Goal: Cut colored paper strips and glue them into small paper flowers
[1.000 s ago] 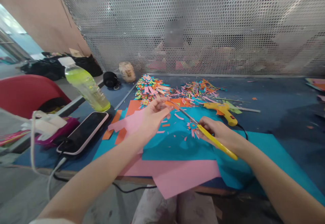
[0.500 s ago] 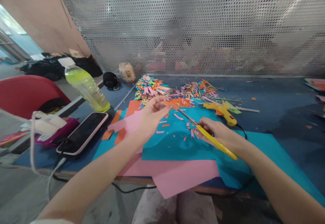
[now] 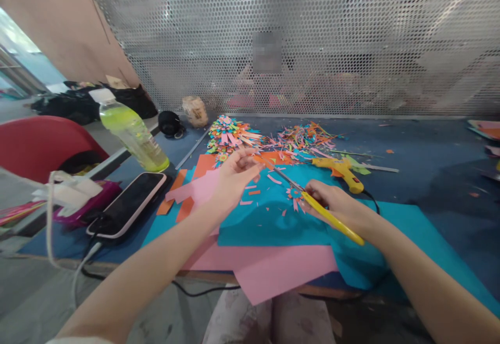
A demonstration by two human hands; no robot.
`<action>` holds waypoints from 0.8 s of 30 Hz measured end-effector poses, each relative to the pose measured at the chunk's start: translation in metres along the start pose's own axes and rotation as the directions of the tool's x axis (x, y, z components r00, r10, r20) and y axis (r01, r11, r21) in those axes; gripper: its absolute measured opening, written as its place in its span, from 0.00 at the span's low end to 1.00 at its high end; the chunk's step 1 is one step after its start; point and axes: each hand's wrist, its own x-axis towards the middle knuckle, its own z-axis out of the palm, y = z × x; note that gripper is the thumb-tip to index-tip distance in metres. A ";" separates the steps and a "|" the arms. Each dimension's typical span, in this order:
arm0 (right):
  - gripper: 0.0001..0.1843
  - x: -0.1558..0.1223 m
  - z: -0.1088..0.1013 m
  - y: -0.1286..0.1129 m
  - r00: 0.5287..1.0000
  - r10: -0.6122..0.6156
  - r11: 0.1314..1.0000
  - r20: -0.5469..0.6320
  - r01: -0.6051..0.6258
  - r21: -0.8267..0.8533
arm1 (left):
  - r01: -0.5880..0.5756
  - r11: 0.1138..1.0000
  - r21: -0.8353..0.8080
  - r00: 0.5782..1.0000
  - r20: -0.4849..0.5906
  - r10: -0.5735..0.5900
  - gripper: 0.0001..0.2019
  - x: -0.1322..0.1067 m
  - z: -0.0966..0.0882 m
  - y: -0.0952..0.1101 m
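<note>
Yellow-handled scissors (image 3: 332, 218) are gripped in my right hand (image 3: 327, 198), their blades pointing up and left. My left hand (image 3: 240, 172) pinches a small orange paper strip (image 3: 266, 162) close to the blade tips; part of the strip is hidden by my fingers. Under both hands lies a blue paper sheet (image 3: 273, 229) strewn with small pink and orange scraps. Just left of the scissors' pivot, a small paper flower (image 3: 295, 194) with pink petals rests on this sheet.
Behind my hands sit a cluster of paper flowers (image 3: 230, 133) and a heap of shredded strips (image 3: 304, 138). A yellow glue gun (image 3: 339, 171) lies at right with its cord. Leftward are a phone (image 3: 128, 203), a drink bottle (image 3: 135, 133) and cables. A perforated metal panel (image 3: 312, 47) rises behind.
</note>
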 end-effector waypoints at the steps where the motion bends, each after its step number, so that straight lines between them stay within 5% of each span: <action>1: 0.19 0.000 0.000 0.000 1.000 -0.001 1.000 -0.001 0.001 -0.002 | 0.001 1.000 -0.001 1.000 0.006 -0.001 0.17 0.000 0.000 0.000; 24: 0.19 0.002 -0.001 -0.003 0.999 0.004 0.999 -0.043 -0.005 -0.037 | 0.039 0.998 -0.056 0.999 -0.005 -0.039 0.16 0.000 0.001 0.001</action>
